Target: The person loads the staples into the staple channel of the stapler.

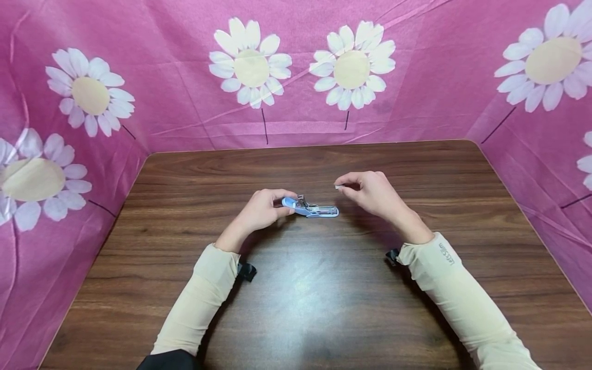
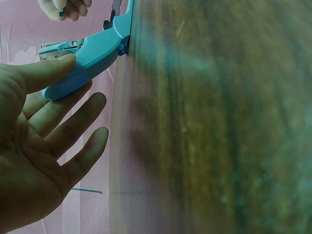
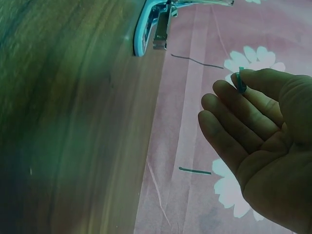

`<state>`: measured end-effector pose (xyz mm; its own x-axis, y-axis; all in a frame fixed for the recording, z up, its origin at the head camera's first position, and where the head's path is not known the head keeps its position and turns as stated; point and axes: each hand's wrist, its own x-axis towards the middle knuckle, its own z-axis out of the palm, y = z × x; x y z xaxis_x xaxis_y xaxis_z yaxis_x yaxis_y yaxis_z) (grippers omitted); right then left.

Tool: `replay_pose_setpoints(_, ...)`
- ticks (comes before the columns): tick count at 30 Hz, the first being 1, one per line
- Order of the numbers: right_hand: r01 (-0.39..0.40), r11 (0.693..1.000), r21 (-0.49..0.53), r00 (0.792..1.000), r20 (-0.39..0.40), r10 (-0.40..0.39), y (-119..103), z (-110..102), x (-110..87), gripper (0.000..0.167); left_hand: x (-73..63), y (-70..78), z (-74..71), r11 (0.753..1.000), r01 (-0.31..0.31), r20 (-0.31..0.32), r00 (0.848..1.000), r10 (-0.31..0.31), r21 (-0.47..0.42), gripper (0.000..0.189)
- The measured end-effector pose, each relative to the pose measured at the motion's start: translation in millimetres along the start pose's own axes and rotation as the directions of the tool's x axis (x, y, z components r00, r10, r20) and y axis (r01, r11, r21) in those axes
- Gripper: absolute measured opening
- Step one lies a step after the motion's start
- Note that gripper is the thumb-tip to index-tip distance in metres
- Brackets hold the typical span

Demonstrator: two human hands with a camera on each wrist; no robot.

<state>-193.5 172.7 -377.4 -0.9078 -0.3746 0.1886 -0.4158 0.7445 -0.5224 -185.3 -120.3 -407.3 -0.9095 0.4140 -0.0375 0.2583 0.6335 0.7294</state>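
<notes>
A light-blue stapler point(image 1: 323, 211) lies opened out near the middle of the table, its metal magazine showing. My left hand point(image 1: 262, 210) pinches its raised top cover between thumb and fingers. In the left wrist view, the thumb presses one side of the blue cover point(image 2: 92, 61), and the lower fingers are loosely spread. To the right of the stapler, my right hand point(image 1: 373, 192) holds a short strip of staples point(image 3: 241, 82) between thumb and index finger, above the table and apart from the stapler. The stapler's open end point(image 3: 140, 44) shows at the top of the right wrist view.
The brown wood-grain table point(image 1: 296, 298) reaches back to a pink cloth point(image 1: 296, 123) printed with white daisies, which also hangs at both sides. Black wrist devices point(image 1: 247, 272) sit by both cream sleeves point(image 1: 467, 298).
</notes>
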Motion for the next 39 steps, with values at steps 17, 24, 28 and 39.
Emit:
replay_pose_setpoints(17, 0.014, 1.000, 0.016, 0.999, 0.034, -0.015, -3.7, 8.5, 3.3, 0.018, 1.0, -1.1, 1.1, 1.000, -0.005, 0.001, 1.000, 0.005, 0.001, 0.033)
replay_pose_setpoints(24, 0.019, 1.000, 0.021, 0.999, 0.042, -0.019, -6.6, 11.3, 4.1, 0.019, 1.3, -2.2, 1.0, 1.000, -0.006, 0.005, 1.000, 0.006, 0.001, 0.034)
replay_pose_setpoints(28, 0.030, 0.999, 0.024, 0.998, 0.052, -0.031, -7.9, 12.7, 4.4, 0.018, 1.6, -2.4, 1.2, 1.000, -0.011, 0.000, 1.000, 0.011, 0.013, 0.034)
replay_pose_setpoints(39, 0.027, 1.000, 0.016, 0.997, 0.077, -0.028, -8.3, 16.4, 5.1, 0.018, 0.9, -1.5, 0.9, 1.000, -0.004, -0.004, 1.000, 0.004, 0.017, 0.033)
